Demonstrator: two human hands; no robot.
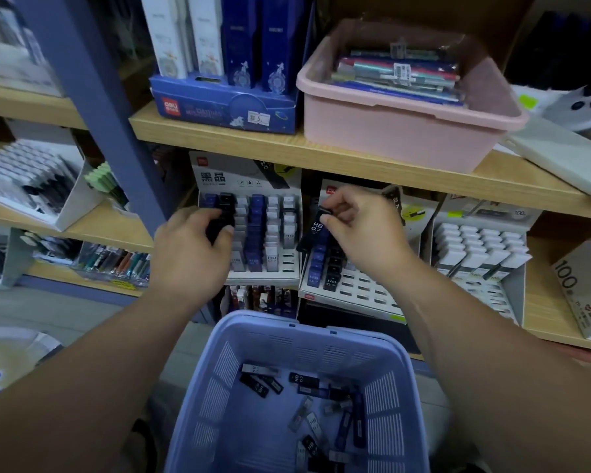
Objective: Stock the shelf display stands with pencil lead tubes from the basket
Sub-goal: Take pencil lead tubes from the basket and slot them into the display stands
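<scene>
We face a wooden shelf point(355, 162) with two boards in view. Below it, close to us, stands a lilac basket point(219, 387) with slotted walls. On its floor lie loose tubes point(302, 377), scattered flat at all angles, mostly black, a few blue, some clear or grey. Several show "HB 0.7" in white print.

On the upper board sits a pink bin point(389, 131) holding a flat stack of packaged pens. Just to its left is a blue box point(226, 107) with tall white and navy packs standing upright in it.

On the lower board, two stepped stands lean back side by side. The left stand point(219, 175) is nearly full: columns of blue, black and pale tubes stand upright in its slots. The right stand point(362, 285) carries only a blue and a black column at its left side, and the slots to their right are bare. Further right, a third stand point(478, 244) holds rows of white tubes.

Our left hand point(191, 254) is curled round a small bunch of black tubes point(219, 227) at the left stand's second column. Our right hand point(359, 227) pinches one black tube point(313, 233) near its capped top, between thumb and fingertips. It hangs tilted above the right stand's blue column, and its label reads "HB 0.7".
</scene>
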